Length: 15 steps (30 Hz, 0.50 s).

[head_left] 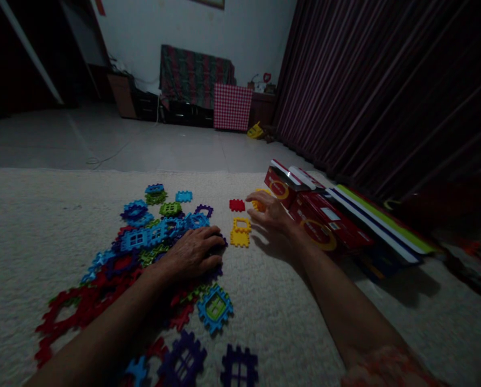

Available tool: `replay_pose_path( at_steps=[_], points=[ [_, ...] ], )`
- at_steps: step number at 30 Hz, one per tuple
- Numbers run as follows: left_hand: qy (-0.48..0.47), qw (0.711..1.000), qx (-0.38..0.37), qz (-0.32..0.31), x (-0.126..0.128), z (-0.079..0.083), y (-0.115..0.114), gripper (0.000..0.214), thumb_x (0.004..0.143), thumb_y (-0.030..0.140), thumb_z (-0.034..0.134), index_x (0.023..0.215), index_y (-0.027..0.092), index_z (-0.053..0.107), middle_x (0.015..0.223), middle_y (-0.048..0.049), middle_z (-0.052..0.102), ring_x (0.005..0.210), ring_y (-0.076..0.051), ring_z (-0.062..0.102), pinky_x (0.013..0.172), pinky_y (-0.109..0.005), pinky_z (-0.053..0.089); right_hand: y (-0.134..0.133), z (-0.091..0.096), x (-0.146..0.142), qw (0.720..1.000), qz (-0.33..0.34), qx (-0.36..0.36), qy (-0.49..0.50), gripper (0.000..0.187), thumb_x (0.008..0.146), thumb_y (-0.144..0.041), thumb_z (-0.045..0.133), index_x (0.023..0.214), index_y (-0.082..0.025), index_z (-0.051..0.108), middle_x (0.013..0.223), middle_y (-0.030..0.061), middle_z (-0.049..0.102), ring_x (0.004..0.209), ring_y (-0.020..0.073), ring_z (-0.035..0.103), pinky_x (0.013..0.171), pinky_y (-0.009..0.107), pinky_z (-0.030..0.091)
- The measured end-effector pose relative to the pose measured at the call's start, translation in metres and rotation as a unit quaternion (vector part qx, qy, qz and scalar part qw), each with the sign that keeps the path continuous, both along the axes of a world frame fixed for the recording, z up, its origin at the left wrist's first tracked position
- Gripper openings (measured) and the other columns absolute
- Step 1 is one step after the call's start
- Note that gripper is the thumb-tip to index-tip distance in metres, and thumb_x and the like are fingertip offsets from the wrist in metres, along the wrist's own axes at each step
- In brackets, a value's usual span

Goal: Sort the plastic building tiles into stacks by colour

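My left hand (pixel 196 250) lies palm down on a heap of plastic interlocking building pieces, its fingers loosely spread; what is under the palm is hidden. Blue window pieces (pixel 134 239) and red pieces (pixel 83 303) lie around it. To the right, my right hand (pixel 269 212) is over the mat with thumb and forefinger apart. A yellow piece (pixel 258 205) shows partly behind its fingers; whether they touch it I cannot tell. A flat red piece (pixel 237 205) lies just left of those fingertips. Below it, yellow pieces (pixel 240 238) lie together, one with a window opening.
Red cardboard boxes (pixel 315 220) with raised flaps stand right of my right hand. Nearer me lie a blue-and-green window piece (pixel 216 308) and purple window pieces (pixel 239 366). Beyond the pale mat (pixel 305 328) are a tiled floor, a low cabinet and a dark curtain (pixel 369 91).
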<state>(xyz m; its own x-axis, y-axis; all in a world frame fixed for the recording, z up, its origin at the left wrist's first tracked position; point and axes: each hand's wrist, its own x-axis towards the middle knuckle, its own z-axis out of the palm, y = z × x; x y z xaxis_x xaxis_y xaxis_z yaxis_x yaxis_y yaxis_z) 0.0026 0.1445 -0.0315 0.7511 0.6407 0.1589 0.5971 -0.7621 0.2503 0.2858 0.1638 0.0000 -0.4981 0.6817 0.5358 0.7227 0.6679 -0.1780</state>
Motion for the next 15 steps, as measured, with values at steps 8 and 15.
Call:
replay_pose_path(
  at_steps=[8,15],
  points=[
    [-0.004,1.000,0.004,0.000,0.000,0.000,0.000,0.033,0.098,0.042,0.049,0.125,0.026,0.059,0.143,-0.0081,0.052,0.125,-0.026,0.053,0.103,-0.044,0.045,0.057,-0.004,0.032,0.985,-0.153,-0.084,0.006,0.079,0.064,-0.014,0.060,0.141,-0.026,0.045,0.153,0.0098,0.042,0.144,0.0337,0.034,0.117,0.058,0.031],
    [-0.008,1.000,0.005,0.000,0.000,-0.002,0.000,0.033,0.098,0.041,0.049,0.125,0.025,0.059,0.141,-0.0084,0.053,0.125,-0.027,0.054,0.101,-0.044,0.046,0.093,0.004,0.040,0.956,-0.211,-0.193,-0.065,0.075,0.064,-0.011,0.065,0.137,-0.023,0.051,0.145,0.0132,0.052,0.135,0.0347,0.047,0.113,0.053,0.038]
  ],
)
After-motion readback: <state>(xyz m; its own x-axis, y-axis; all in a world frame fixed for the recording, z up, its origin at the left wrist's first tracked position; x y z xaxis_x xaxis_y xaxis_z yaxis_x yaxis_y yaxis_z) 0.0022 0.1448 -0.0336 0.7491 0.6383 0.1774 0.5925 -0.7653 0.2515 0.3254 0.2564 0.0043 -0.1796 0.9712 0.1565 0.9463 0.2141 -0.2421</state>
